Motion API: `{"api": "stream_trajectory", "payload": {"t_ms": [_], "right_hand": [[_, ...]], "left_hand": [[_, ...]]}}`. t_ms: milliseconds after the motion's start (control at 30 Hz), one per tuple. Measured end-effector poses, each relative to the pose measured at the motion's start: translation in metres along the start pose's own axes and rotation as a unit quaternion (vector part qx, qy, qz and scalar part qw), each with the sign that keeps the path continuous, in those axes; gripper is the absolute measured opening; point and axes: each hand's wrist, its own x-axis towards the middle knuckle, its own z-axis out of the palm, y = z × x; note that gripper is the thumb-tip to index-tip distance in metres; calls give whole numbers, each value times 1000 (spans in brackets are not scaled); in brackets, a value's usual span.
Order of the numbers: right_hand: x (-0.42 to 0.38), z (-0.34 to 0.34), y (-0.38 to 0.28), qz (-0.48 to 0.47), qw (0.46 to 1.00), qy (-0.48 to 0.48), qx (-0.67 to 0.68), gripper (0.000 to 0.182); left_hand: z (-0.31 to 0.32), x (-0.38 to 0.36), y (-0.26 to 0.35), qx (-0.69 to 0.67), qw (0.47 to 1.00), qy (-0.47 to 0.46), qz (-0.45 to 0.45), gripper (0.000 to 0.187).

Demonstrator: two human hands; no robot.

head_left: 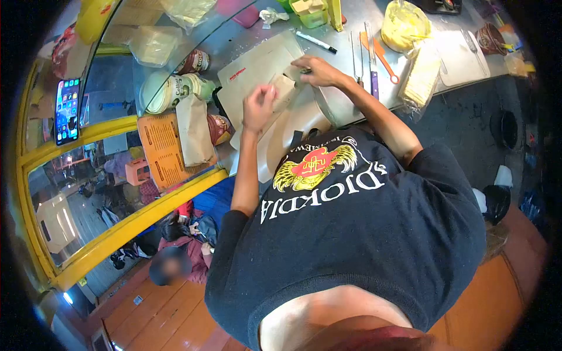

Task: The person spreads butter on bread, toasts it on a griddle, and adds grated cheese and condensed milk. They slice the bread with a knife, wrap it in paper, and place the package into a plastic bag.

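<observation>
Brown wrapping paper (237, 88) lies partly folded on the metal counter in front of me. My left hand (259, 108) is over its left part, fingers bent and smeared by motion, so a hold cannot be made out. At the paper's upper right edge, my right hand (319, 71) has its fingers bent together around something small and dark that is too unclear to name. A raised paper fold (285, 88) lies between the two hands. Just above the right hand is a white marker (316, 42).
To the right are tongs (356, 58), a purple-handled knife (374, 86), an orange tool (383, 61), a yellow-filled tub (405, 26) and a wrapped yellowish stack (420, 79). Paper cups (218, 128), a menu (164, 149) and a glass panel stand left. A person (181, 251) is below left.
</observation>
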Motion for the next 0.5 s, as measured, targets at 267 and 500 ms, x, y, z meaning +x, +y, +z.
{"api": "stream_trajectory", "payload": {"t_ms": [267,500], "right_hand": [[26,63,-14,50,963,-20,265,38],[-70,33,-72,28,987,-63,142,43]], "left_hand": [[-19,-139,-70,-95,976,71,-185,32],[-28,-53,-108,-94,963,162,-196,56]]}}
